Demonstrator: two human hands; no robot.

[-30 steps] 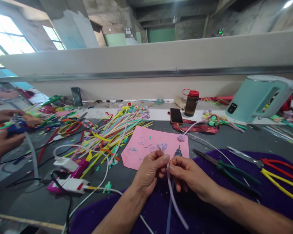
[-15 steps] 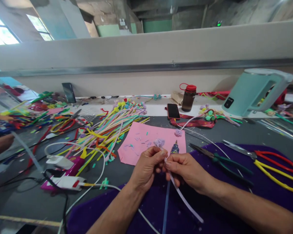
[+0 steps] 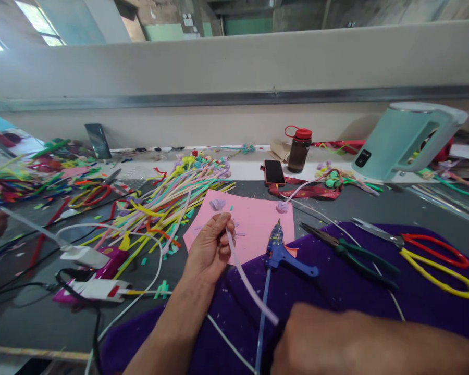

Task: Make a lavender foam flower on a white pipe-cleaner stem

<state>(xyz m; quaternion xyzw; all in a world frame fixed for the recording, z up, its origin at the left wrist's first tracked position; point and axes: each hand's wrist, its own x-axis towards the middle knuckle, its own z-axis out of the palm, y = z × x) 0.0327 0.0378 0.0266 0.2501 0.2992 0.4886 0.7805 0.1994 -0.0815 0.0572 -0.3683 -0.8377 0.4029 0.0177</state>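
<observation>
While its tail is bare, the lilac stem [image 3: 245, 278] looks headed

Stem pinched between thumb and fingers of the left hand [image 3: 207, 250], over the near part of the pink sheet [image 3: 263, 221]. Tail slants down to the right, loose end just past the glue stick [image 3: 261, 333]. Just beyond the fingertips, a ruffled lilac flower [image 3: 218, 204]: apparently this stem's head (join hidden by the fingers, so not certain). Petals look full; I judge that end mostly formed. Nothing fixed along the visible tail.

Right hand [image 3: 312, 338] low, blurred, apart from the stem. Fingers not readable; cannot tell whether it grips anything.

Clippings [image 3: 240, 234] on the sheet. Blue glue gun [image 3: 275, 252] beside the hands, nozzle over the sheet, neither hand on it. At the sheet's right edge, a second flower [image 3: 282, 208] on its own stem, looking finished.

Green pliers [image 3: 359, 260] and scissors [image 3: 400, 241] lie on purple cloth [image 3: 148, 338], untouched.

Farther out on the bench [image 3: 19, 323], left of the sheet: a large stem bundle [image 3: 168, 208], many far ends carrying coloured heads. My estimate: plenty of heads made, this one well along. Overlap prevents a count; how many stems want heads, cannot tell.
</observation>
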